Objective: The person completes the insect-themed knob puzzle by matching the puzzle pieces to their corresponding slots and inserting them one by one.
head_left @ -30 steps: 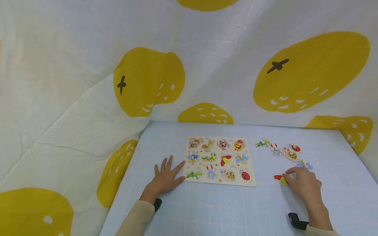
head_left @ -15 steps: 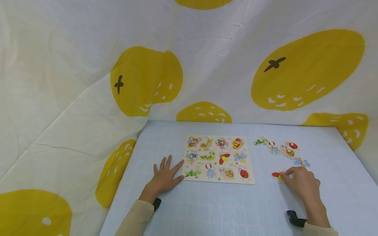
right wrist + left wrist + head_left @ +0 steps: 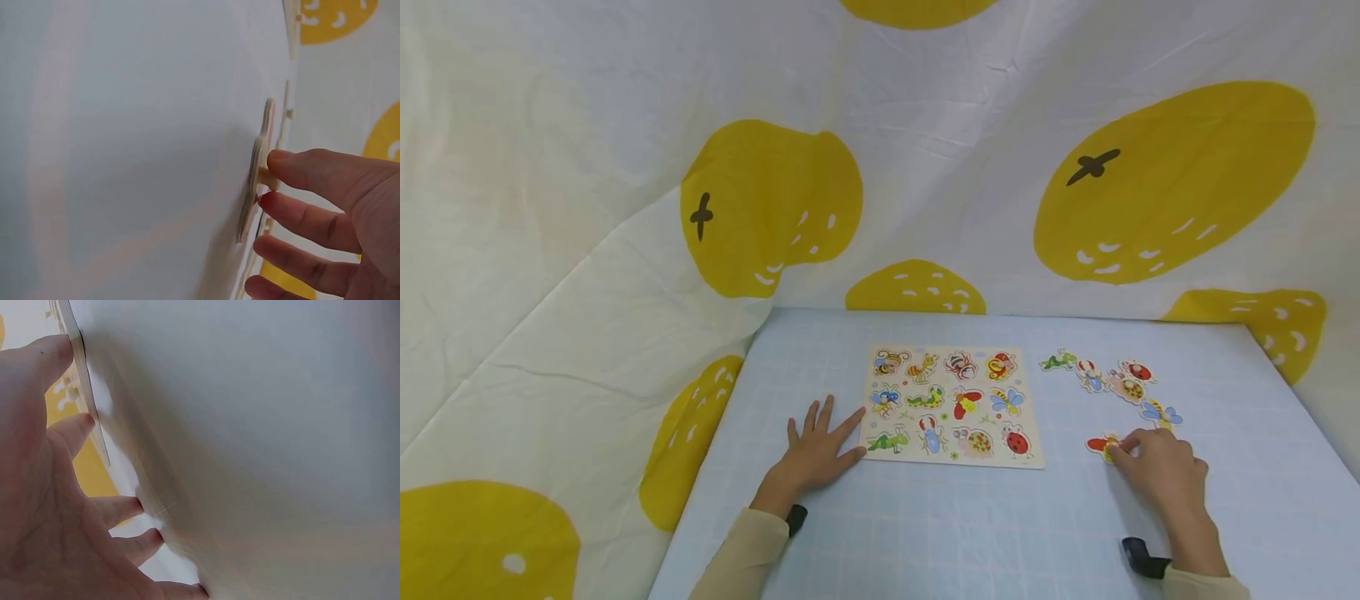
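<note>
A flat puzzle board [image 3: 1032, 457] with rows of insect pictures lies on the table. At its left edge rests my left hand [image 3: 812, 460], fingers spread; thumb [image 3: 53, 353] and index fingertip touch the board's edge in the left wrist view, while the other fingertips rest on the table. My right hand [image 3: 1167, 468] pinches a red-and-yellow bug piece [image 3: 1097, 445] by its small peg [image 3: 269, 179] between thumb and index finger. In the right wrist view this wooden piece [image 3: 255, 165] looks low over the table; whether it touches the cloth, I cannot tell.
Right of the board lie a green grasshopper piece [image 3: 1059, 360], a blue beetle piece [image 3: 1092, 378], a snail piece [image 3: 1127, 388], a ladybug piece [image 3: 1139, 371] and a dragonfly piece [image 3: 1161, 412]. A white curtain [image 3: 940, 192] with yellow fruit prints hangs behind the table [image 3: 955, 533].
The head view has shifted slightly. Both hands keep their poses, with the right one still pinching the bug piece near the same spot.
</note>
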`<action>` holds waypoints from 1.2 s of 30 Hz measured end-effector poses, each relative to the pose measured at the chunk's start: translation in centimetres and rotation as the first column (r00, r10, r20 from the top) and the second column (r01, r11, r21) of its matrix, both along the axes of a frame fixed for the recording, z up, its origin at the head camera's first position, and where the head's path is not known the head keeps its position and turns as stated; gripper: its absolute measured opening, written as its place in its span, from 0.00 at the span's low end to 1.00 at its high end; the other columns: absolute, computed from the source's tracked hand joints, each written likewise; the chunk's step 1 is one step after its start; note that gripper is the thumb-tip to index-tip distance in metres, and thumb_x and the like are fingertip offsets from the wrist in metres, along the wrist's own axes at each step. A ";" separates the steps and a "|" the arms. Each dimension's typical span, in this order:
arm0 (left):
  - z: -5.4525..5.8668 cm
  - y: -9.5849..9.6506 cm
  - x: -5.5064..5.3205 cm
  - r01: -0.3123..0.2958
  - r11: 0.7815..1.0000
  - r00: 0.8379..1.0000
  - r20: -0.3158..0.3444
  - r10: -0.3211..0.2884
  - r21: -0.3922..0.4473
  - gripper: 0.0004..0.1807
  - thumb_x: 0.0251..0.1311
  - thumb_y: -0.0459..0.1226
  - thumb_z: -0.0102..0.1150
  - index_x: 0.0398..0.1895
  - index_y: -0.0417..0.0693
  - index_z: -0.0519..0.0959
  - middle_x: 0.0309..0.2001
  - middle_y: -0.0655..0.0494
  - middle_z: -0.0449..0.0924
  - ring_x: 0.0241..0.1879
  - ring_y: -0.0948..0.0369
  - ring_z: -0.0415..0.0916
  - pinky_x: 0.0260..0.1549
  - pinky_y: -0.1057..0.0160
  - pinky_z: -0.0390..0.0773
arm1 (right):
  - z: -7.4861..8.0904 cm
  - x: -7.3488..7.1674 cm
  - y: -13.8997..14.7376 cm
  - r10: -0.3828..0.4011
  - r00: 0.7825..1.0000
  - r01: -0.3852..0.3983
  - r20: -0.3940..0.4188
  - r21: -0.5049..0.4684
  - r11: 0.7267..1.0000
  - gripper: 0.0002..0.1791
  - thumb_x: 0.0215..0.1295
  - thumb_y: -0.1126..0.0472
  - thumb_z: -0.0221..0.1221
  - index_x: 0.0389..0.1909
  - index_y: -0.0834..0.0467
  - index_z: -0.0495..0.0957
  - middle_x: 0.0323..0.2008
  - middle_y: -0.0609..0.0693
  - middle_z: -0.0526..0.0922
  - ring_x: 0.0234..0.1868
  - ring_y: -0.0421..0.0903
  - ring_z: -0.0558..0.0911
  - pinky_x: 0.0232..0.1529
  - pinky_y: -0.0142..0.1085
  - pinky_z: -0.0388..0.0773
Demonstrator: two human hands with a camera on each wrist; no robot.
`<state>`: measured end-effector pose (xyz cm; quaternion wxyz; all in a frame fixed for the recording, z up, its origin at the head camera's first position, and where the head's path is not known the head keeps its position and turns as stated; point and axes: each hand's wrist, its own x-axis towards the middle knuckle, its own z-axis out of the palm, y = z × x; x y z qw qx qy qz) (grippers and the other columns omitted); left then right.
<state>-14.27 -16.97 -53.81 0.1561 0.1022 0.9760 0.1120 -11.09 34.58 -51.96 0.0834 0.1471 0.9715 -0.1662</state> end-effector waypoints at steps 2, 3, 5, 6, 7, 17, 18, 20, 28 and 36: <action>0.0 0.0 0.0 0.000 1.000 1.000 -0.002 0.000 0.003 0.38 0.67 0.65 0.48 0.79 0.76 0.53 0.80 0.42 0.35 0.77 0.39 0.30 0.64 0.26 0.33 | 0.0 -0.1 -0.1 -0.001 1.000 0.001 -0.001 0.003 1.000 0.19 0.60 0.51 0.68 0.37 0.66 0.83 0.41 0.70 0.76 0.43 0.71 0.70 0.42 0.72 0.65; 0.0 -0.1 0.0 0.000 1.000 1.000 -0.001 0.000 0.005 0.38 0.67 0.65 0.48 0.79 0.76 0.53 0.80 0.42 0.35 0.77 0.39 0.30 0.64 0.26 0.33 | -0.1 -0.1 -0.1 -0.001 1.000 0.001 0.003 0.002 1.000 0.19 0.60 0.51 0.68 0.37 0.66 0.83 0.40 0.70 0.77 0.43 0.71 0.70 0.42 0.72 0.65; -0.1 -0.1 0.0 -0.001 1.000 1.000 -0.001 0.001 0.004 0.38 0.67 0.65 0.48 0.79 0.77 0.53 0.80 0.43 0.35 0.77 0.39 0.29 0.64 0.26 0.33 | -0.1 -0.2 -0.1 -0.005 1.000 0.005 0.002 0.001 1.000 0.19 0.60 0.51 0.68 0.36 0.66 0.83 0.39 0.69 0.77 0.43 0.71 0.70 0.43 0.72 0.64; -0.1 -0.1 0.0 0.001 1.000 1.000 -0.008 0.000 0.004 0.38 0.67 0.65 0.48 0.79 0.76 0.53 0.80 0.42 0.36 0.77 0.39 0.30 0.64 0.26 0.33 | -0.1 -0.3 -0.2 -0.006 1.000 0.006 0.001 0.001 1.000 0.19 0.60 0.51 0.68 0.36 0.66 0.83 0.39 0.68 0.78 0.42 0.71 0.70 0.43 0.72 0.64; -0.2 -0.1 0.0 0.001 1.000 1.000 -0.009 -0.001 0.000 0.38 0.67 0.65 0.48 0.79 0.77 0.53 0.80 0.43 0.35 0.77 0.39 0.30 0.64 0.26 0.34 | -0.1 -0.3 -0.2 -0.007 1.000 0.007 0.000 0.000 1.000 0.19 0.60 0.51 0.68 0.36 0.66 0.83 0.38 0.68 0.78 0.42 0.71 0.70 0.43 0.72 0.64; -0.4 -0.3 -0.2 0.006 1.000 1.000 -0.018 -0.006 -0.012 0.38 0.67 0.65 0.47 0.79 0.77 0.53 0.80 0.43 0.35 0.77 0.39 0.30 0.64 0.26 0.34 | 0.1 -0.5 -0.7 0.000 0.999 0.000 -0.033 0.014 1.000 0.16 0.60 0.54 0.68 0.31 0.65 0.83 0.36 0.66 0.78 0.40 0.69 0.71 0.40 0.71 0.66; -0.5 -0.3 -0.2 0.006 1.000 1.000 -0.017 -0.006 -0.012 0.38 0.67 0.65 0.47 0.79 0.77 0.52 0.80 0.43 0.35 0.77 0.39 0.29 0.64 0.26 0.34 | 0.1 -0.5 -0.7 0.003 0.999 -0.002 -0.040 0.017 1.000 0.15 0.60 0.55 0.67 0.30 0.65 0.83 0.36 0.66 0.78 0.40 0.69 0.71 0.40 0.71 0.65; -0.5 -0.3 -0.3 0.007 1.000 1.000 -0.015 -0.007 -0.011 0.38 0.67 0.65 0.47 0.79 0.77 0.52 0.80 0.43 0.35 0.77 0.39 0.29 0.64 0.26 0.34 | 0.1 -0.6 -0.7 0.003 0.999 -0.002 -0.051 0.023 1.000 0.15 0.59 0.55 0.67 0.30 0.65 0.83 0.36 0.66 0.77 0.40 0.69 0.71 0.40 0.71 0.65; -0.6 -0.3 -0.3 0.009 1.000 1.000 -0.022 -0.009 -0.002 0.38 0.67 0.66 0.47 0.79 0.76 0.53 0.80 0.42 0.36 0.77 0.39 0.30 0.64 0.25 0.35 | -0.1 -0.6 -1.2 0.011 0.994 -0.009 -0.110 0.018 1.000 0.14 0.58 0.57 0.69 0.33 0.67 0.83 0.41 0.69 0.77 0.45 0.70 0.70 0.42 0.73 0.64; -0.4 -0.3 -0.1 0.013 1.000 1.000 -0.018 -0.013 0.005 0.38 0.67 0.65 0.48 0.79 0.77 0.53 0.80 0.42 0.36 0.77 0.38 0.30 0.64 0.26 0.34 | -0.5 -0.8 -1.6 0.015 0.990 -0.013 -0.142 0.013 1.000 0.13 0.57 0.59 0.69 0.32 0.67 0.83 0.44 0.71 0.76 0.48 0.72 0.69 0.44 0.73 0.62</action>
